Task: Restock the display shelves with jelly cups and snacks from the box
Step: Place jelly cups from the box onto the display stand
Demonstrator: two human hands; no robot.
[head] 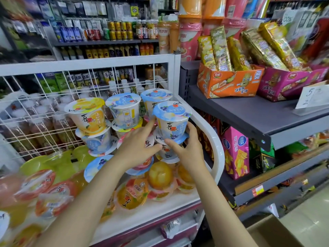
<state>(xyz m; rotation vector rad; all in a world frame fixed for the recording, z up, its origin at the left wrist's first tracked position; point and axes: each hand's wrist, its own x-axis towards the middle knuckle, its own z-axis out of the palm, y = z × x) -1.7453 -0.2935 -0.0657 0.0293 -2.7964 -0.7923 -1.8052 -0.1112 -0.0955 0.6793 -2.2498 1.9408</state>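
Crowding blueberry cup: stacked cups left (rail right).

Two bare hands steady a blueberry jelly cup atop a stack on a white wire shelf: right hand cups its base, left hand touches its side.

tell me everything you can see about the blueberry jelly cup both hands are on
The blueberry jelly cup is a tapered plastic tub, upright, with a blue foil lid printed with blueberries and a blue rim at its base. It sits atop a stack of cups by the white rack's curved edge. The left hand touches its side; the right hand holds its base.
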